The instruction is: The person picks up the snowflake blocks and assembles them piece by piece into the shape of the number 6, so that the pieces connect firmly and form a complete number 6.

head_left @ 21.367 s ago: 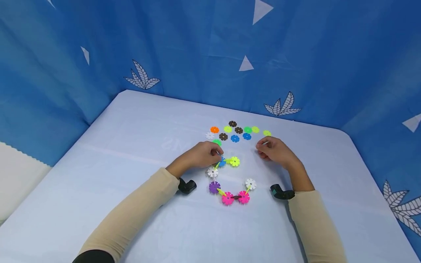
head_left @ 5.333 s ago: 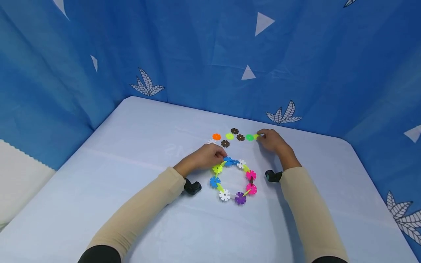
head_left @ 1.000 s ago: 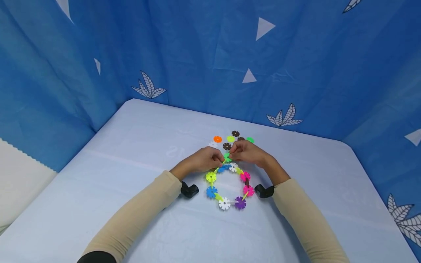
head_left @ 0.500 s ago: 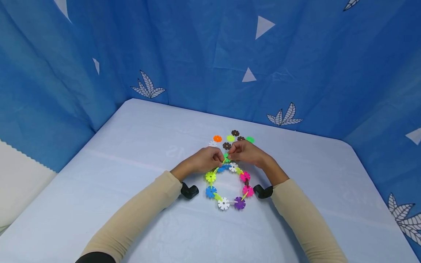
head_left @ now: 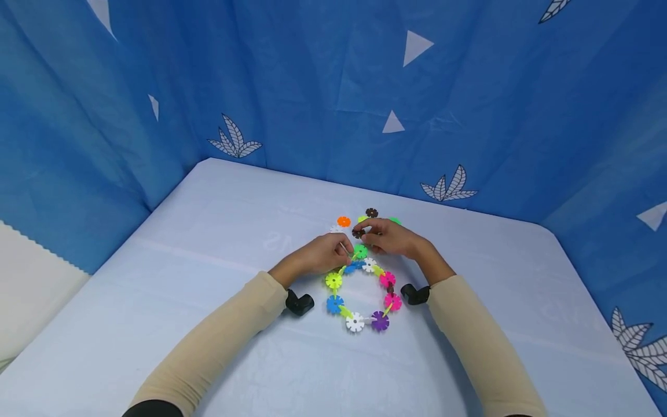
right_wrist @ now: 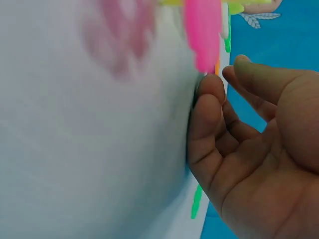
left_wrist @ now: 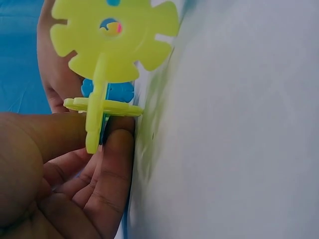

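Notched plastic snowflake discs in several colours are slotted together into a ring, with a purple disc (head_left: 380, 321) and a white disc (head_left: 355, 322) at its near side. My left hand (head_left: 325, 253) pinches the ring's far side; in the left wrist view its thumb and fingers grip a blue piece beside a yellow disc (left_wrist: 117, 35). A green disc (head_left: 361, 251) stands out from the ring there, joined through a yellow piece. My right hand (head_left: 392, 237) is just beyond the green disc, thumb and fingers parted, nearest to a loose brown disc (head_left: 358, 233). The right wrist view shows nothing held.
Loose discs lie beyond the hands: orange (head_left: 344, 221), white (head_left: 336, 229), brown (head_left: 372, 212) and green (head_left: 395, 220), some partly hidden by the right hand. A blue curtain (head_left: 312, 87) hangs behind the white table (head_left: 234, 220). Black wrist mounts (head_left: 300, 303) sit near both sleeves.
The chain was an open curve earlier and is now a ring; fewer loose discs lie behind. In the last half second my right hand let go of the green disc and moved slightly away.
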The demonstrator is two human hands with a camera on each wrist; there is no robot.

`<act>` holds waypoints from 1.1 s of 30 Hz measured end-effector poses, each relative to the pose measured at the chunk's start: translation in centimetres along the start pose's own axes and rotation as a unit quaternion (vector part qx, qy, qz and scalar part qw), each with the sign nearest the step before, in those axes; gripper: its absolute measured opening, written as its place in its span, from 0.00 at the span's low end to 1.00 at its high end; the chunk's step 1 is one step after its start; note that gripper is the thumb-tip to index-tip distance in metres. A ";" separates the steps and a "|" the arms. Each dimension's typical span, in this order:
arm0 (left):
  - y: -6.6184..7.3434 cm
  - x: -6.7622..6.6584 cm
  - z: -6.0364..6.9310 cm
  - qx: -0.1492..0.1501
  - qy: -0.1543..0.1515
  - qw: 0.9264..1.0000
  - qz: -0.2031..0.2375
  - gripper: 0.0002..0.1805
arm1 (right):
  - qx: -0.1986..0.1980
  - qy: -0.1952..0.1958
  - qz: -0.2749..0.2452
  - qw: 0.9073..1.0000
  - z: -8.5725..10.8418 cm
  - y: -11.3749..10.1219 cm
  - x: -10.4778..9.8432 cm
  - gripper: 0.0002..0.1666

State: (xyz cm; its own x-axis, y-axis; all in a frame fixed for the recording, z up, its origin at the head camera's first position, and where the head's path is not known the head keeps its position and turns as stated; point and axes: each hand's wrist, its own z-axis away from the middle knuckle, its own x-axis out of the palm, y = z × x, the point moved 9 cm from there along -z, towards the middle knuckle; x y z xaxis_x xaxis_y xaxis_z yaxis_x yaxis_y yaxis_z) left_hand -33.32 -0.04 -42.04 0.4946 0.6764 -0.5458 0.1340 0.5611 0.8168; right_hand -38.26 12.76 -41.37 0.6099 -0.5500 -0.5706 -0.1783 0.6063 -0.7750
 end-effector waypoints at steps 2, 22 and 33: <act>-0.1 0.0 0.0 -0.004 -0.001 1.000 0.008 0.10 | 0.004 -0.006 0.022 1.000 -0.2 -0.1 0.0 0.22; -1.0 0.1 -0.6 -0.017 -0.043 0.997 0.059 0.18 | -0.018 0.069 0.143 0.987 1.6 0.0 -1.6 0.12; -1.2 -0.1 -1.2 -0.034 -0.048 0.996 0.066 0.16 | -0.085 0.071 0.081 0.991 1.8 -0.7 -1.3 0.09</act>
State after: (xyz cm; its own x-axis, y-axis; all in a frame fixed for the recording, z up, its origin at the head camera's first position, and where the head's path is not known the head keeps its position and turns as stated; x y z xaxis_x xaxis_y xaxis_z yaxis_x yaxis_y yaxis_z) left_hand -34.55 -0.22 -43.17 0.5840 0.6994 -0.4120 0.0067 0.5034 0.8640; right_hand -37.54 14.09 -39.60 0.4495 -0.5368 -0.7140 -0.4000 0.5938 -0.6982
